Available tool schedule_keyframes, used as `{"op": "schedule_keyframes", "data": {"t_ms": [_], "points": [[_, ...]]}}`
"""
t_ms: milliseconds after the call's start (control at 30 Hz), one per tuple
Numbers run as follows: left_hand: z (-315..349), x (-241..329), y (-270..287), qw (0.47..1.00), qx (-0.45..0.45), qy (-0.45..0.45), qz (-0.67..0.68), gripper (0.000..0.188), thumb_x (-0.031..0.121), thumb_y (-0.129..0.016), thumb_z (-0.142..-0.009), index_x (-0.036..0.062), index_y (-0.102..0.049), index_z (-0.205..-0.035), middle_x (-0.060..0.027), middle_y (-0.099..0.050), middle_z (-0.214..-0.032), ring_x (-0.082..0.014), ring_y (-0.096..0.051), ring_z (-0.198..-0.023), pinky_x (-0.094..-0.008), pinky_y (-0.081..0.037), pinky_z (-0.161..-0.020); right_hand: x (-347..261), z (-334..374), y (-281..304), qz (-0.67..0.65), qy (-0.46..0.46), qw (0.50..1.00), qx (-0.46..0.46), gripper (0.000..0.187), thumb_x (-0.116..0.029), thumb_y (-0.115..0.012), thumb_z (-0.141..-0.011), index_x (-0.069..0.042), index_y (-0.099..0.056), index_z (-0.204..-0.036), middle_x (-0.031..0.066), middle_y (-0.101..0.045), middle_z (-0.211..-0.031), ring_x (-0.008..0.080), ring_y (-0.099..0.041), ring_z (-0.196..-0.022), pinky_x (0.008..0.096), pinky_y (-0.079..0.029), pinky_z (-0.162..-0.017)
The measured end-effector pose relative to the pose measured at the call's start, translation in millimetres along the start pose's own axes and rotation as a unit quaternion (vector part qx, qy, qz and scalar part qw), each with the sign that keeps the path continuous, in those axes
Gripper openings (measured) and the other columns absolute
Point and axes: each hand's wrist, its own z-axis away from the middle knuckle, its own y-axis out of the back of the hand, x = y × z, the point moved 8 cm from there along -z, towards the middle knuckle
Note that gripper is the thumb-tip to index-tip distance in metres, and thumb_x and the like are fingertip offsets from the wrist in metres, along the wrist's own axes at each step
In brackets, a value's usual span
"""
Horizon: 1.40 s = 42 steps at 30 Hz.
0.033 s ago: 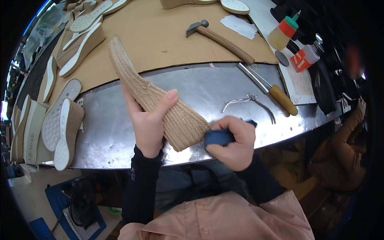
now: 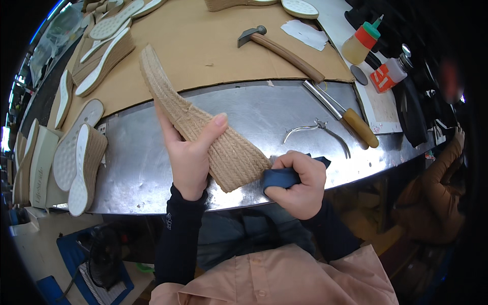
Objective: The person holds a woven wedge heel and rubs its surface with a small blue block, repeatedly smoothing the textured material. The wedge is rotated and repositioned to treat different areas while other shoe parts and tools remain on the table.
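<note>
- Two hands work over one metal worktop (image 2: 244, 109), and between them is one woven wedge sole (image 2: 198, 118), raised above the surface, its thin end toward the upper left and its thick end toward the lower right.
- One left hand (image 2: 189, 160) grasps the sole near its middle, the thumb across the woven side.
- One right hand (image 2: 305, 185) is clenched around one blue cloth (image 2: 281, 178) at the sole's thick end; how hard the cloth presses, I cannot tell.
- One cardboard sheet (image 2: 203, 51) covers the far part of the worktop.
- Three hand tools lie to the right: one hammer (image 2: 287, 53), one pair of pliers (image 2: 320, 124) with its handles spread, and one tool with a yellowish handle (image 2: 360, 128).
- Two bottles stand at the far right, one green-capped bottle (image 2: 356, 48) and one metal-topped bottle (image 2: 386, 76), with one dark disc (image 2: 359, 74) near both.
- One white scrap (image 2: 305, 34) lies beyond the hammer.
- More white-faced soles (image 2: 84, 173) crowd the left side, overlapping too much to count.
</note>
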Motion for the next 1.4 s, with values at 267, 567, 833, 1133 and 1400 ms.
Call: {"op": "schedule_keyframes", "data": {"t_ms": [267, 567, 833, 1133, 1400], "points": [[-1.1, -2.3, -3.6, 0.999, -0.018, 0.009, 0.028, 0.088, -0.002, -0.073, -0.075, 0.0047, -0.019, -0.144, -0.0070, -0.050, -0.100, -0.0146, -0.057, -0.083, -0.0279, -0.051, -0.071, 24.2, -24.2, -4.6, 0.028, -0.050, 0.997, 0.051, 0.014, -0.003, -0.067, -0.066, -0.002, -0.060, -0.078, 0.0051, -0.060, -0.071, 0.0124, -0.058, -0.064, 0.0238, -0.044, -0.060], [-1.5, -2.6, -4.3, 0.999, -0.021, 0.016, 0.043, 0.087, -0.002, -0.073, -0.075, 0.0041, -0.020, -0.143, -0.0082, -0.051, -0.099, -0.0163, -0.060, -0.081, -0.0299, -0.053, -0.068, 30.4, -22.6, 45.9, -0.347, -0.211, 0.914, 0.028, 0.030, 0.003, -0.037, -0.088, 0.000, -0.051, -0.115, 0.0126, -0.064, -0.086, 0.0139, -0.062, -0.078, 0.0253, -0.051, -0.070], [-0.5, -2.3, -3.9, 0.998, -0.019, 0.007, 0.057, 0.093, -0.002, -0.074, -0.075, 0.0029, -0.015, -0.146, -0.0101, -0.052, -0.100, -0.0172, -0.060, -0.081, -0.0295, -0.053, -0.069, 20.4, 10.6, 20.5, -0.193, -0.269, 0.940, -0.083, 0.024, 0.007, -0.062, -0.075, 0.001, -0.060, -0.098, 0.0023, -0.064, -0.082, 0.0066, -0.060, -0.077, 0.0205, -0.048, -0.069], [-0.7, -2.2, -3.2, 0.999, -0.021, -0.005, 0.038, 0.098, 0.001, -0.075, -0.075, 0.0009, -0.008, -0.147, -0.0125, -0.051, -0.107, -0.0178, -0.060, -0.085, -0.0291, -0.053, -0.071, 15.3, 11.4, -6.1, 0.023, -0.096, 0.995, 0.017, 0.010, 0.005, -0.065, -0.075, 0.001, -0.062, -0.084, 0.0040, -0.062, -0.069, 0.0080, -0.057, -0.062, 0.0221, -0.044, -0.058], [-0.5, 0.5, -0.9, 1.000, -0.007, -0.018, 0.012, 0.103, 0.004, -0.077, -0.074, -0.0017, -0.005, -0.147, -0.0145, -0.050, -0.110, -0.0188, -0.060, -0.088, -0.0296, -0.053, -0.074, 3.3, 12.1, -3.0, 0.066, -0.071, 0.994, 0.041, 0.008, -0.002, -0.069, -0.079, 0.001, -0.062, -0.081, 0.0115, -0.063, -0.071, 0.0205, -0.061, -0.060, 0.0281, -0.046, -0.055]]}}
